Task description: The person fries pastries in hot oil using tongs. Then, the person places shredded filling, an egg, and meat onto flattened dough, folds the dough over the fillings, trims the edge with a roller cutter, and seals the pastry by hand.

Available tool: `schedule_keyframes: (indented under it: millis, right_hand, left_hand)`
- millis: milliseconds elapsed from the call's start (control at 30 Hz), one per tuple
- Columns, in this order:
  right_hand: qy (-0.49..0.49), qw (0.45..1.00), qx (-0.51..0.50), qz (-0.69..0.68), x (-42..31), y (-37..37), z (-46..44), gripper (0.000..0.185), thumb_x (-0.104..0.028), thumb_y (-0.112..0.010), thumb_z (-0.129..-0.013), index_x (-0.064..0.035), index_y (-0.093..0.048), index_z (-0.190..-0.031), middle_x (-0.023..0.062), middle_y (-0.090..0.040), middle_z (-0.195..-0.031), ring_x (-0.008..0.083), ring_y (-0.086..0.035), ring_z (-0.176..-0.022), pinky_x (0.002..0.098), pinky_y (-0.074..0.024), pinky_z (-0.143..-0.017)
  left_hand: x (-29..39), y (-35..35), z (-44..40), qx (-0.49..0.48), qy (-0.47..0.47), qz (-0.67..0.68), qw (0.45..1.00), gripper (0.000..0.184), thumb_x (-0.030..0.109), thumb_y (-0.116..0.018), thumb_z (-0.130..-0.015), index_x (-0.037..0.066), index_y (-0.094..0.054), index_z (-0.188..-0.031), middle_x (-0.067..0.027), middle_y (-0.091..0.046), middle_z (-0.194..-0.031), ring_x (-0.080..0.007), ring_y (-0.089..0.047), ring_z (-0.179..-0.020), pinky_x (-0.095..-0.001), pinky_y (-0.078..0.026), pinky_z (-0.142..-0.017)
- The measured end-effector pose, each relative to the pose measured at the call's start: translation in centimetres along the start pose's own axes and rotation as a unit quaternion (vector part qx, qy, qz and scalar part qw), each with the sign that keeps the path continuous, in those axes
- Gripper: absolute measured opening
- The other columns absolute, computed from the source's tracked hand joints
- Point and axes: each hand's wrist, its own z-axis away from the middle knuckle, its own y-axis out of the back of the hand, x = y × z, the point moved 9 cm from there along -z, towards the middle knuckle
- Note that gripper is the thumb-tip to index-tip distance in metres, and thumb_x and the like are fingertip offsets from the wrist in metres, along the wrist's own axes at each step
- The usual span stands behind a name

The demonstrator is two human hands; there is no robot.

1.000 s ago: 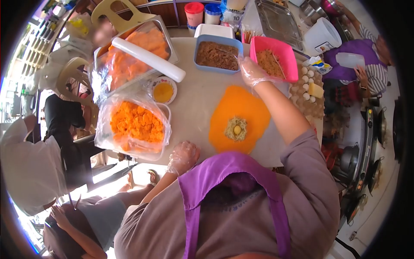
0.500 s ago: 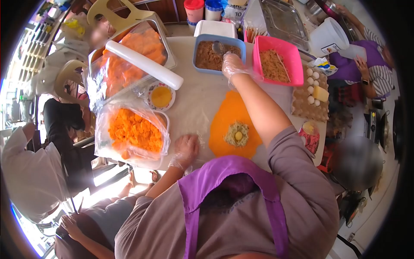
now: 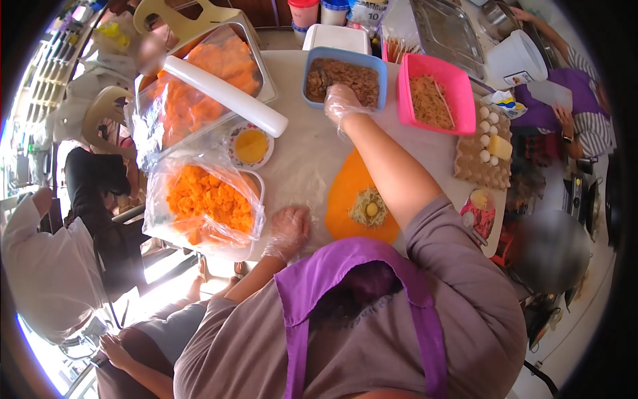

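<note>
Reaches the right hand [image 3: 342, 103] over the near rim of the blue tub [image 3: 349, 55], fingers closed around a spoon [image 3: 323, 85]; covers most of it with the glove, making the rest hard to pick out against the brown filling [image 3: 355, 78]. Rests the left hand [image 3: 290, 226] on the tabletop [image 3: 292, 159], back upward and near the orange sheet [image 3: 345, 199]; hides the palm, so cannot tell whether flat or loosely curled. Screens part of the sheet with the right forearm, yet leaves in view the pale shreds [image 3: 361, 217] and yolk [image 3: 371, 209]. Beside the blue tub, shows the pink tub [image 3: 458, 86] with a stick [image 3: 444, 105] partly sunk in crumbs; farther right, the egg tray [image 3: 472, 174]. At left, veils the orange mash [image 3: 206, 196] with creased plastic, and masks a strip of the larger orange mass [image 3: 229, 63] behind a white roll [image 3: 226, 96]. At far right, cuts off a co-worker [image 3: 531, 110] at the dark lens edge.
</note>
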Motion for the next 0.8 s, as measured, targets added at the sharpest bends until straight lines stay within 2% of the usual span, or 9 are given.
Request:
schedule_keyframes:
  millis: [100, 200, 267, 333, 433, 533, 633, 733, 800]
  right_hand:
    - [0.043, 0.998, -0.018, 0.029, -0.7, 0.2, 1.0, 0.023, -0.005, -0.051, -0.086, 0.0035, -0.070, -0.096, 0.0220, -0.068, -0.107, 0.0352, -0.065, -0.106, 0.0414, -0.0513, -0.088]
    - [0.031, 0.994, 0.078, -0.068, -0.2, 2.4, 3.3, 0.022, -0.007, -0.053, -0.085, 0.0032, -0.069, -0.096, 0.0192, -0.070, -0.100, 0.0344, -0.066, -0.100, 0.0406, -0.0520, -0.084]
    - [-0.007, 0.979, 0.071, -0.189, 1.5, 1.6, 3.3, 0.018, -0.009, -0.055, -0.087, 0.0015, -0.068, -0.094, 0.0149, -0.067, -0.088, 0.0289, -0.065, -0.087, 0.0377, -0.0508, -0.074]
    - [-0.051, 0.949, 0.037, -0.309, 3.2, 0.1, 3.3, 0.015, -0.010, -0.057, -0.088, -0.0002, -0.067, -0.092, 0.0105, -0.064, -0.076, 0.0233, -0.063, -0.073, 0.0347, -0.0496, -0.065]
    - [-0.091, 0.888, -0.048, -0.449, 4.9, -1.7, 3.3, 0.014, -0.010, -0.055, -0.092, -0.0019, -0.066, -0.095, 0.0049, -0.057, -0.069, 0.0158, -0.056, -0.063, 0.0307, -0.0444, -0.057]
    - [-0.126, 0.799, -0.055, -0.585, 5.8, -0.8, 5.2, 0.018, -0.009, -0.056, -0.093, -0.0021, -0.066, -0.107, 0.0003, -0.053, -0.068, 0.0106, -0.050, -0.057, 0.0272, -0.0404, -0.053]
    - [-0.073, 0.815, -0.048, -0.573, 6.6, 0.9, 7.1, 0.028, -0.010, -0.058, -0.093, -0.0015, -0.061, -0.120, 0.0000, -0.056, -0.074, 0.0084, -0.048, -0.060, 0.0236, -0.0387, -0.054]
    - [-0.041, 0.813, -0.042, -0.580, 8.3, 2.7, 11.1, 0.033, -0.009, -0.058, -0.094, -0.0005, -0.058, -0.126, -0.0009, -0.056, -0.077, 0.0070, -0.048, -0.063, 0.0214, -0.0387, -0.056]
    - [-0.047, 0.830, -0.061, -0.552, 10.2, 3.1, 14.3, 0.036, -0.009, -0.058, -0.094, -0.0002, -0.056, -0.129, -0.0010, -0.056, -0.079, 0.0062, -0.047, -0.065, 0.0201, -0.0385, -0.057]
  left_hand:
    - [0.4, 0.4, -0.1, 0.001, 0.004, -0.001, 1.000, 0.030, 0.010, -0.065, -0.078, 0.010, -0.060, -0.108, -0.0138, -0.059, -0.104, -0.0361, -0.055, -0.103, -0.0482, -0.043, -0.090]
    - [0.1, 0.0, 0.0, -0.002, -0.006, -0.007, 1.000, 0.035, 0.014, -0.067, -0.077, 0.012, -0.060, -0.111, -0.0113, -0.059, -0.106, -0.0344, -0.057, -0.100, -0.0503, -0.044, -0.085]
    - [0.0, -0.1, 0.1, -0.002, -0.007, -0.009, 1.000, 0.035, 0.014, -0.067, -0.077, 0.012, -0.060, -0.111, -0.0115, -0.059, -0.106, -0.0345, -0.057, -0.100, -0.0500, -0.044, -0.085]
    - [0.1, 0.0, 0.0, 0.003, -0.011, -0.012, 1.000, 0.035, 0.014, -0.067, -0.077, 0.012, -0.060, -0.111, -0.0117, -0.059, -0.106, -0.0344, -0.057, -0.100, -0.0496, -0.044, -0.085]
    - [0.4, 0.2, 0.0, 0.012, -0.014, -0.019, 1.000, 0.033, 0.014, -0.067, -0.077, 0.011, -0.061, -0.109, -0.0124, -0.060, -0.105, -0.0343, -0.058, -0.099, -0.0491, -0.045, -0.085]
    - [0.3, 0.0, -0.2, -0.001, -0.007, -0.015, 1.000, 0.030, 0.013, -0.066, -0.077, 0.010, -0.062, -0.107, -0.0136, -0.062, -0.102, -0.0350, -0.059, -0.097, -0.0491, -0.045, -0.084]
    - [0.3, 0.1, -0.6, -0.007, -0.008, -0.009, 1.000, 0.028, 0.013, -0.066, -0.077, 0.009, -0.063, -0.104, -0.0149, -0.063, -0.100, -0.0362, -0.059, -0.096, -0.0495, -0.046, -0.083]
    - [1.0, 0.7, -0.4, 0.018, -0.019, -0.020, 0.999, 0.026, 0.012, -0.064, -0.078, 0.009, -0.064, -0.104, -0.0155, -0.063, -0.100, -0.0369, -0.059, -0.095, -0.0493, -0.046, -0.083]
    - [0.9, 0.6, -0.6, 0.009, -0.008, -0.017, 1.000, 0.026, 0.012, -0.063, -0.079, 0.009, -0.064, -0.105, -0.0154, -0.064, -0.100, -0.0370, -0.059, -0.095, -0.0490, -0.046, -0.084]
